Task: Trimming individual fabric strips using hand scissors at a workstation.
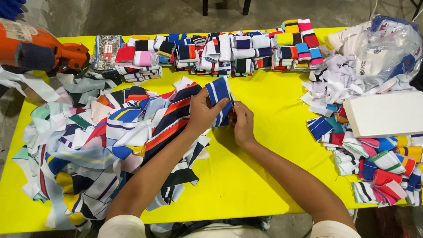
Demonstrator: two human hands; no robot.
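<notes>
Both my hands meet over the middle of a yellow table (269, 145). My left hand (203, 112) grips a blue knitted fabric strip with white stripes (219, 93), thumb across its front, the strip held upright. My right hand (241, 124) pinches the same strip at its lower right edge. A big loose heap of striped fabric strips (110, 141) lies just left of my left forearm.
Folded striped pieces (220, 53) are lined up along the far edge. More folded pieces (379, 167), white scraps, a white box (387, 113) and a clear plastic bag (387, 48) sit at the right. An orange tool (39, 48) rests at the far left corner.
</notes>
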